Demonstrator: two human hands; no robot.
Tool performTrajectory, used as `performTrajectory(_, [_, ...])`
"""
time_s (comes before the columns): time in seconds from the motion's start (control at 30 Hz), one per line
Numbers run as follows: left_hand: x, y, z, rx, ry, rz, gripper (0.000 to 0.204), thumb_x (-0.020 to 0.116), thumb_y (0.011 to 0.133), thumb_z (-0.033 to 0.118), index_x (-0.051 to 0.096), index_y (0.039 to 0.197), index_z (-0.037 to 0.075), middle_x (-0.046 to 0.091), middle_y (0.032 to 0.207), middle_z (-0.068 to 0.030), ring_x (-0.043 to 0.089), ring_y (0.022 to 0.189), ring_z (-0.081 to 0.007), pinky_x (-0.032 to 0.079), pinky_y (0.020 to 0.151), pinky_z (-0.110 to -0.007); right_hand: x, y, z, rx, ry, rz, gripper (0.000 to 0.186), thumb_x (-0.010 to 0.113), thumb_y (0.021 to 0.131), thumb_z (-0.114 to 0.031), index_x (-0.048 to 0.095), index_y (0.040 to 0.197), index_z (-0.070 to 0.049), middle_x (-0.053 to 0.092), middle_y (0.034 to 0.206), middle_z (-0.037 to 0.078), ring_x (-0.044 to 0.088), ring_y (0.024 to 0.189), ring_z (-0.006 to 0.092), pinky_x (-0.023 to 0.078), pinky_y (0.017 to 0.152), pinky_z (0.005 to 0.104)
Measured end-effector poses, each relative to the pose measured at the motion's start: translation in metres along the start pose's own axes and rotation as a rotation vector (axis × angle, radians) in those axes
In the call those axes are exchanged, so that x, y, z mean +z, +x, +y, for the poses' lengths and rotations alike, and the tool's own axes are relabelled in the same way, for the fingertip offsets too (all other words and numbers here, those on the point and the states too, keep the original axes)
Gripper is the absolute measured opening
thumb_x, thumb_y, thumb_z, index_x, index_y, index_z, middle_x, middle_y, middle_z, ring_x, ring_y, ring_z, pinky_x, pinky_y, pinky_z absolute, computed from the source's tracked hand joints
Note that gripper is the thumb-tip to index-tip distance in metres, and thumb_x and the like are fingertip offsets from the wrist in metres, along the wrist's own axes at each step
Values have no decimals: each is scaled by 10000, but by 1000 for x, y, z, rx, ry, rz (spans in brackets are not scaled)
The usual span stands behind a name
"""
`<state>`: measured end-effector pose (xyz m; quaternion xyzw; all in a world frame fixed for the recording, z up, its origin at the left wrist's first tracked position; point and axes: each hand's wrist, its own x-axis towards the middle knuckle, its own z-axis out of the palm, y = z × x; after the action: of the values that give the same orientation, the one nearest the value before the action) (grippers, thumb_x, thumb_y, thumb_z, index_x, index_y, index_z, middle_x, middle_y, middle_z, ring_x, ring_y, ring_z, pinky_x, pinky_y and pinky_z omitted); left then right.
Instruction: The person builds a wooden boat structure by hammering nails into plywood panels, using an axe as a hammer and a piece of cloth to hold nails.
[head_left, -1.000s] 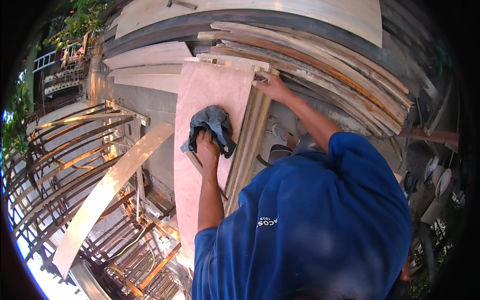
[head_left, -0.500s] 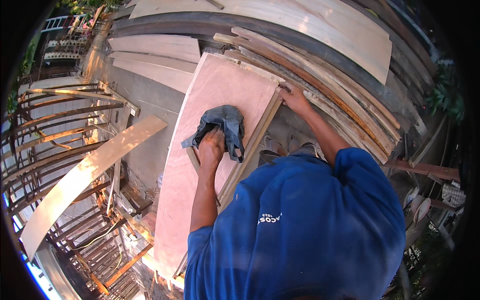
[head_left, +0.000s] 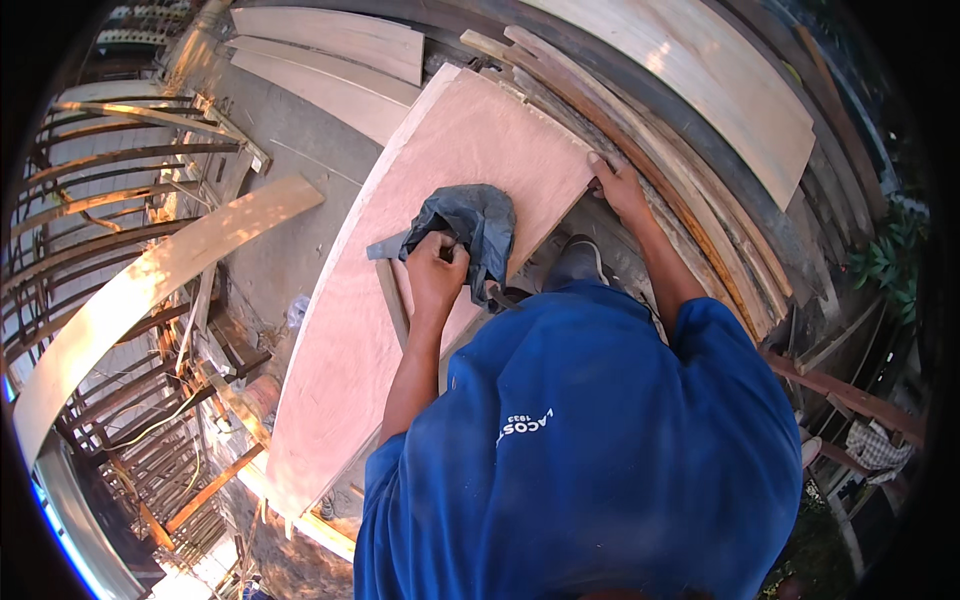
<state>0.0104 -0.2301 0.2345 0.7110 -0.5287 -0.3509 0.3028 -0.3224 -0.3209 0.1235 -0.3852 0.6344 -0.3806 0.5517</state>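
Note:
A long pinkish plywood panel (head_left: pixel 400 190) lies in front of me. On it rests a crumpled dark plastic bag (head_left: pixel 485 225) with its mouth open. My left hand (head_left: pixel 437 275) is at the bag's mouth, its fingers pinched together; what they hold, if anything, is hidden. Beside that wrist, a narrow wooden stick (head_left: pixel 393 300) lies on the panel, partly under my forearm. My right hand (head_left: pixel 620 190) grips the panel's far right corner, thumb on the top edge and fingers below it.
Long wooden strips (head_left: pixel 660 170) are stacked to the right of the panel. Pale plywood sheets (head_left: pixel 340 40) lie beyond it, and a larger sheet (head_left: pixel 720 90) at the far right. On the left, a long thin board (head_left: pixel 170 270) slants across slatted wooden frames (head_left: pixel 110 200).
My left hand has drawn back from inside the bag, its fingers now pinched. The panel's right edge now covers the wooden strip that showed along it, with my right hand still at the corner.

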Motion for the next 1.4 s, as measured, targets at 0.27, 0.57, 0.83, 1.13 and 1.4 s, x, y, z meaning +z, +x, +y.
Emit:
performTrajectory(0.27, [6,-12,41,295,427,176,340,739,860,108,689,1152,-58,709,1086,-253,691,1020,-428,543,918,-482,-31,30,-49,144,-210,-354,511,642,1028,-460,711,1194,19,715,836,93,706,748,175,558,712,362])
performTrajectory(0.57, [82,-30,11,452,880,-210,816,824,853,384,470,1491,16,361,1626,-267,251,1542,-513,185,1226,-690,5,18,-36,-218,-261,-52,384,718,970,-346,683,962,36,672,772,267,675,674,442,517,634,490])
performTrajectory(0.83, [69,-31,5,281,1045,-161,1008,878,728,270,332,1544,43,261,1642,-361,229,1514,-609,232,1186,-727,-2,22,-45,-220,-179,-44,391,733,958,-358,667,888,21,651,722,242,657,674,443,506,621,488])
performTrajectory(1.13, [64,-36,14,229,854,-169,806,700,748,41,423,1504,-2,250,1635,-388,232,1505,-633,303,1196,-688,-14,163,-54,-175,-368,-322,491,614,1024,-470,722,988,8,715,849,230,697,787,371,509,743,497])
performTrajectory(1.4, [40,-25,37,123,819,-197,922,741,754,41,433,1599,247,211,1737,-196,246,1567,-495,287,1188,-702,38,239,-57,-5,-211,-848,583,659,1033,-409,559,1496,-69,687,1044,28,635,894,131,520,747,308])
